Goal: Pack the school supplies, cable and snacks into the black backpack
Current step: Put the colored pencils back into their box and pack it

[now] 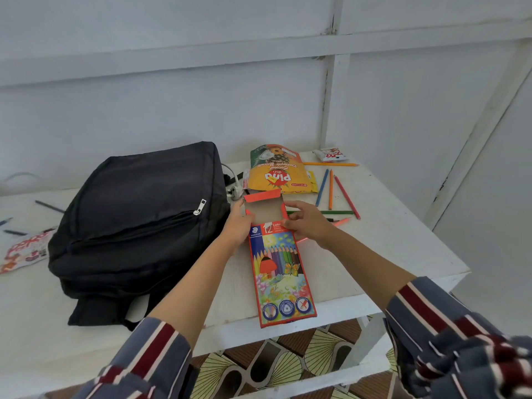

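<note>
Head view: the cable (233, 180) is mostly hidden behind the backpack (138, 220), left of middle. The left hand (237, 224) and right hand (306, 224) pinch the open box (280, 272) in the middle. Pencils (331, 191) and a snack bag (276, 171) lie above it.

1. The black backpack (138, 220) fills the table's left middle and blocks passage there;
2. the snack bag (277, 174) and loose pencils (331, 194) crowd the far side;
3. bare table (397, 254) lies open right of the pencil box (280, 272).
</note>
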